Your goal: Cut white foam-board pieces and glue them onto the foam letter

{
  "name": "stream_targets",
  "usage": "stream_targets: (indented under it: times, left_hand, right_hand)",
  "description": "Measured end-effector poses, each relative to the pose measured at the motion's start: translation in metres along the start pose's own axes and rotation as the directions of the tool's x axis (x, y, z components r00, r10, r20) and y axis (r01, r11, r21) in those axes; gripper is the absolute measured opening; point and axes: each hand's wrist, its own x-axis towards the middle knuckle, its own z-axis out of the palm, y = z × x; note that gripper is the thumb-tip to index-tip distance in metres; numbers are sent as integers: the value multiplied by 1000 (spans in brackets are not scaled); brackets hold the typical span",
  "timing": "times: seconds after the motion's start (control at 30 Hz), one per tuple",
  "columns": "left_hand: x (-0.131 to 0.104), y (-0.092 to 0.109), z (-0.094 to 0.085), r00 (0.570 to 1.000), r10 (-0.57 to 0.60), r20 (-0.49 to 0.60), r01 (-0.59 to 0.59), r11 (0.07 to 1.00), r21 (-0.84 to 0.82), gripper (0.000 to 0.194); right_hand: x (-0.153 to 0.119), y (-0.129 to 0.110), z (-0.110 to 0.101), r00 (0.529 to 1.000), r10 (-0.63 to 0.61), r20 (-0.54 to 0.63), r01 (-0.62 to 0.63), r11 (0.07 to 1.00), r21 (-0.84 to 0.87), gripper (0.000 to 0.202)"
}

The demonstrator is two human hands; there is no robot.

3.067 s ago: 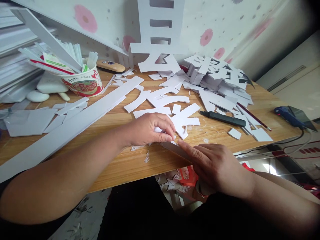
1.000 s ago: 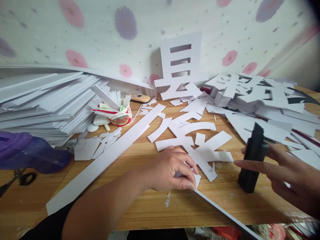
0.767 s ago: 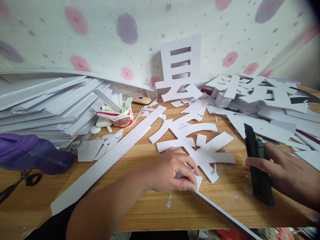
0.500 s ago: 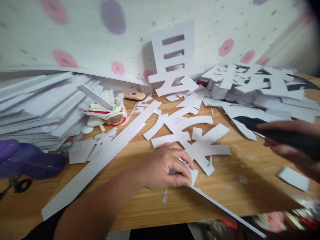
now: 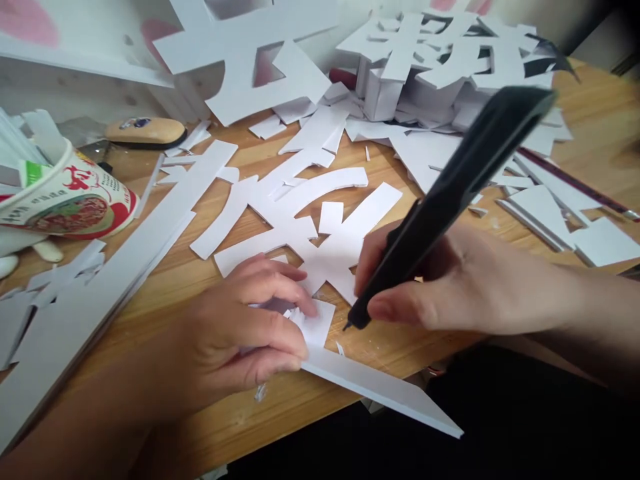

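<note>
a black knife is gripped by the right hand, tip down beside a white strip pinned to the worktop by the left hand. cut-out characters, scraps and a paper cup are crowded behind.

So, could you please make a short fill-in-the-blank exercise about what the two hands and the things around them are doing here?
1. The right hand holds a ____ utility knife.
2. The left hand presses down a white ____ strip.
3. The paper cup stands to the ____ of both hands.
4. The table is made of ____.

Missing words: black; foam-board; left; wood
</note>
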Motion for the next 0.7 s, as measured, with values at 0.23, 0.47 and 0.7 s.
stream_targets:
  times: [0.23, 0.47, 0.7]
  left_hand:
    - [4, 1, -1, 1000, 3, -10, -3, 1000, 8, 19]
    - [11, 5, -2, 1000, 22, -9, -22, 1000, 5, 23]
    - [8, 6, -3, 1000, 0, 1, 0, 1000, 2, 19]
  right_hand:
    - [8, 5, 20, 969, 126, 211, -178, 952, 250, 8]
    - [5, 3, 26, 977, 126, 173, -171, 946, 276, 6]
    - [5, 1, 30, 981, 128, 147, -165, 947, 277, 4]
